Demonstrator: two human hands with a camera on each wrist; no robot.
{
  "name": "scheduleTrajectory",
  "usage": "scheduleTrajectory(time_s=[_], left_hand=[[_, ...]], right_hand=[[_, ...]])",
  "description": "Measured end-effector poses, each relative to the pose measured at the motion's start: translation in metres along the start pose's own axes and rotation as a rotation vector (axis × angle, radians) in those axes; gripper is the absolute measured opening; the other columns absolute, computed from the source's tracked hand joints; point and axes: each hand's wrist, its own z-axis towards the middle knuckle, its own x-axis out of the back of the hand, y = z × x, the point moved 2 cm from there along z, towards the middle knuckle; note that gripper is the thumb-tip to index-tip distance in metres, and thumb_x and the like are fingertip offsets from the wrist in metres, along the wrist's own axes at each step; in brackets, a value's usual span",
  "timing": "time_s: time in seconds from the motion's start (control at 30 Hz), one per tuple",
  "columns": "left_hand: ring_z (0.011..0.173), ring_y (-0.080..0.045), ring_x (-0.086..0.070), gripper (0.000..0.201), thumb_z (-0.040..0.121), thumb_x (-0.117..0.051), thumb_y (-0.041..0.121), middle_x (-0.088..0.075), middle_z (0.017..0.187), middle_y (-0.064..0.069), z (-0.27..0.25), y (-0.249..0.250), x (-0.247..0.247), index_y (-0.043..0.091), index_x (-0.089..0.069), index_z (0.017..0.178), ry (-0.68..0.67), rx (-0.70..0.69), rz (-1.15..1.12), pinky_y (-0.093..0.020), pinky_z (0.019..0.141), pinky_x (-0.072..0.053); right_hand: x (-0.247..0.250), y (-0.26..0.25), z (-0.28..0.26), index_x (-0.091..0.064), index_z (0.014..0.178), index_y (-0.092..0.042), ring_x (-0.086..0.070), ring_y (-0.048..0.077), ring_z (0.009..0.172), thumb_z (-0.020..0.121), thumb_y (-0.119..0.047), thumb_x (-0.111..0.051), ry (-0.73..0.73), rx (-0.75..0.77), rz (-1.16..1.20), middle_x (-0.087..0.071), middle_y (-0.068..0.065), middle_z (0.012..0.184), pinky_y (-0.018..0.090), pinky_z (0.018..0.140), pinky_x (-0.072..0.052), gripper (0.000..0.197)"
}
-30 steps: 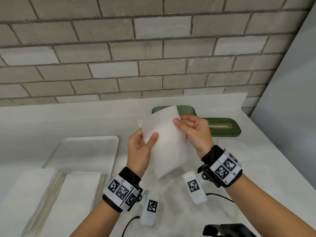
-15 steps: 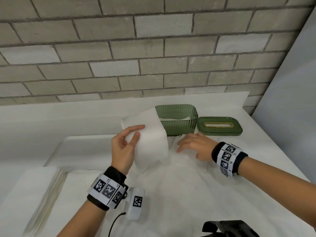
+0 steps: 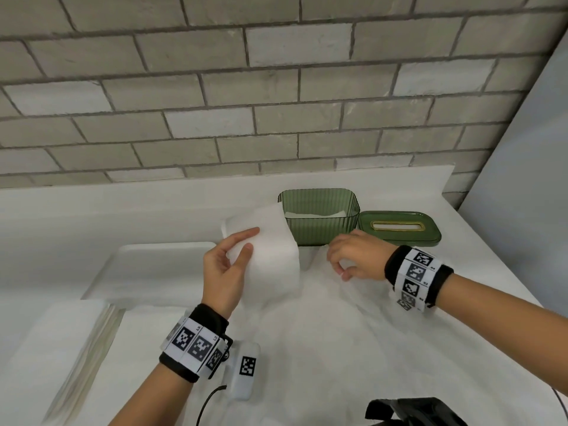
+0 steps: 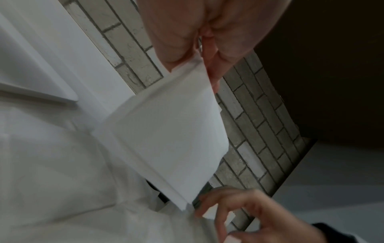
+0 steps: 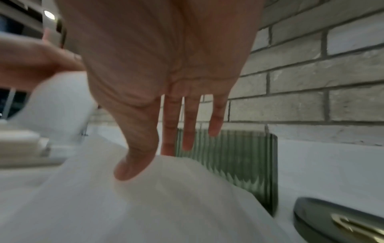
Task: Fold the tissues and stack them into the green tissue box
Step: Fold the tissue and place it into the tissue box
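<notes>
Folded tissue: while it is hanging from the left hand (image 3: pixel 226 273), pinched between thumb and fingers at its upper edge, the folded tissue (image 3: pixel 270 256) is staying doubled over and off the surface (image 3: pixel 338 348), probably so the fold is not slipping.
Right hand: the right hand (image 3: pixel 356 256) is reaching low at 1 o'clock, fingers spread loosely and gripping nothing, seemingly flattening the white sheet (image 5: pixel 166 205) spread there.
Green box: the green box (image 3: pixel 319 219) is standing open at 12 o'clock, just beyond the tissue, with white tissues already lying inside.
Lid: the lid (image 3: pixel 399 230) is lying beside the box at 2 o'clock, keeping the opening free.
Around: a white tray (image 3: pixel 153 272) is sitting at 10 o'clock, a stack of flat tissues (image 3: pixel 55 348) at 8 o'clock.
In the way: nothing is blocking the box's mouth; the right hand is hovering just in front of it.
</notes>
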Motion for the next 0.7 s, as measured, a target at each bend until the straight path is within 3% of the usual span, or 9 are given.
scheduleTrajectory(time_s=[0.07,0.13,0.23,0.33,0.43,0.5,0.53,0.6,0.7], left_hand=[[0.116,-0.002,-0.06,0.03,0.093,-0.055,-0.005,-0.07,0.115,0.01,0.0,-0.001,-0.002,0.014,-0.071,0.108,-0.01,0.0,0.003,-0.015,0.1,-0.044],[0.119,0.001,-0.057,0.034,0.093,-0.054,-0.006,-0.067,0.121,0.011,-0.001,0.0,-0.007,0.014,-0.068,0.115,-0.051,-0.024,0.016,-0.01,0.099,-0.041],[0.131,-0.006,-0.05,0.042,0.094,-0.053,-0.006,-0.06,0.135,0.007,-0.001,-0.003,-0.016,0.014,-0.059,0.131,-0.092,-0.075,0.004,-0.024,0.109,-0.037],[0.131,-0.019,-0.051,0.042,0.095,-0.052,-0.003,-0.06,0.135,-0.004,-0.003,0.002,-0.027,0.01,-0.055,0.134,-0.083,-0.054,-0.123,-0.039,0.106,-0.041],[0.105,-0.016,-0.066,0.033,0.101,-0.043,0.031,-0.072,0.11,-0.001,-0.007,0.015,-0.034,0.011,-0.062,0.119,-0.082,0.07,-0.325,-0.03,0.086,-0.052],[0.105,-0.014,-0.067,0.064,0.089,-0.045,0.065,-0.073,0.109,0.0,-0.006,0.019,-0.035,0.011,-0.06,0.119,-0.138,0.092,-0.395,-0.025,0.082,-0.054],[0.105,-0.016,-0.067,0.075,0.08,-0.051,0.072,-0.072,0.11,-0.002,-0.006,0.022,-0.036,0.01,-0.06,0.121,-0.147,0.087,-0.422,-0.025,0.082,-0.054],[0.105,-0.018,-0.067,0.064,0.083,-0.059,0.062,-0.072,0.111,-0.004,-0.007,0.026,-0.037,0.008,-0.061,0.118,-0.139,0.083,-0.449,-0.028,0.082,-0.054],[0.102,-0.022,-0.068,0.027,0.093,-0.06,0.023,-0.072,0.109,-0.008,-0.009,0.032,-0.037,0.004,-0.065,0.112,-0.087,0.065,-0.371,-0.035,0.085,-0.055]], right_hand=[[0.019,-0.006,-0.012,-0.061,0.081,-0.024,-0.058,0.009,0.084,0.082,-0.025,-0.071,0.026,-0.003,0.206,-0.064,-0.014,0.084,0.032,0.08,-0.043,0.01],[0.041,-0.02,-0.023,-0.063,0.081,-0.02,-0.062,0.011,0.068,0.081,-0.019,-0.074,0.064,0.039,0.502,-0.068,-0.005,0.071,0.032,0.074,-0.051,0.011],[0.068,-0.041,-0.031,-0.065,0.099,-0.011,-0.059,0.012,0.064,0.079,-0.006,-0.076,0.294,0.13,1.006,-0.07,0.01,0.07,0.024,0.07,-0.051,0.023],[0.079,-0.045,-0.026,-0.064,0.105,-0.014,-0.061,0.02,0.073,0.078,0.0,-0.073,0.649,0.059,1.307,-0.07,0.006,0.07,0.028,0.078,-0.053,0.032],[0.077,-0.046,-0.017,-0.063,0.101,-0.021,-0.061,0.022,0.077,0.079,-0.001,-0.073,0.801,-0.078,1.446,-0.069,0.005,0.073,0.027,0.077,-0.053,0.031],[0.075,-0.047,-0.013,-0.063,0.1,-0.022,-0.061,0.02,0.076,0.08,-0.003,-0.073,0.831,-0.134,1.456,-0.067,0.008,0.075,0.028,0.076,-0.052,0.03],[0.074,-0.048,-0.012,-0.063,0.099,-0.023,-0.061,0.02,0.076,0.079,-0.004,-0.074,0.841,-0.15,1.448,-0.067,0.009,0.076,0.029,0.075,-0.051,0.029],[0.073,-0.05,-0.009,-0.064,0.099,-0.022,-0.058,0.019,0.071,0.078,-0.005,-0.075,0.85,-0.164,1.423,-0.065,0.013,0.077,0.029,0.073,-0.05,0.029],[0.073,-0.05,-0.007,-0.065,0.102,-0.014,-0.052,0.017,0.065,0.077,-0.004,-0.077,0.855,-0.152,1.362,-0.065,0.019,0.078,0.028,0.072,-0.049,0.03]])
